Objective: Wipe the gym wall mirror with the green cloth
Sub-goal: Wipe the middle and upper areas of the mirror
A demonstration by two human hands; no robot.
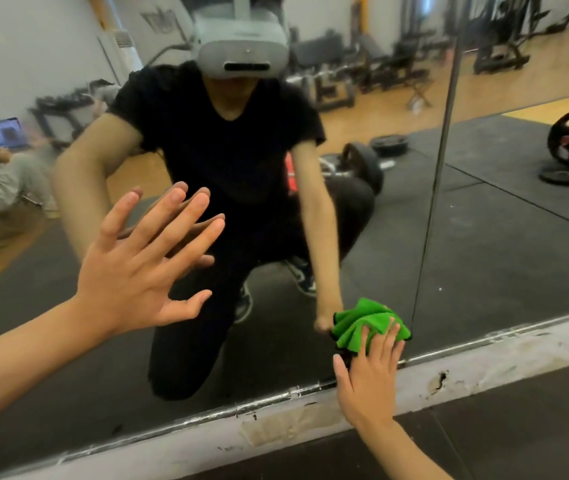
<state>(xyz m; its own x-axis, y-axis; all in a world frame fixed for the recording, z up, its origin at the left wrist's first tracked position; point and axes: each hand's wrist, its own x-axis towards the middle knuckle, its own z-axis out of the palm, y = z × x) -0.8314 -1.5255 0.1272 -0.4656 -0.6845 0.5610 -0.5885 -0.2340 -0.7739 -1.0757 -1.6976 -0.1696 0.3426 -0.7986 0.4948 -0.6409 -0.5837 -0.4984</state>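
My right hand [369, 372] lay flat on the cloth [359, 327], fingers [392, 336] straight and released. It pressed the bunched green cloth against the mirror [484, 258] low down, just above its bottom edge and just left of the vertical seam [439, 161]. The cloth was gathered in folds, so I judged that only part of it met the glass. Whether my thumb caught a fold I could not tell, as the view there was blurred. My left hand [144, 271] was spread wide and held nothing, its fingertips touching the glass higher up and to the left, bracing me.

To wipe well from there, I would have flattened the cloth under my palm and kept the pressure even. Overlapping strokes along the bottom edge, then upward, would have covered the glass, provided the cloth did not snag on the chipped white sill [518, 344] below. The left fingertips would likely have left marks, so that patch needed a pass too.
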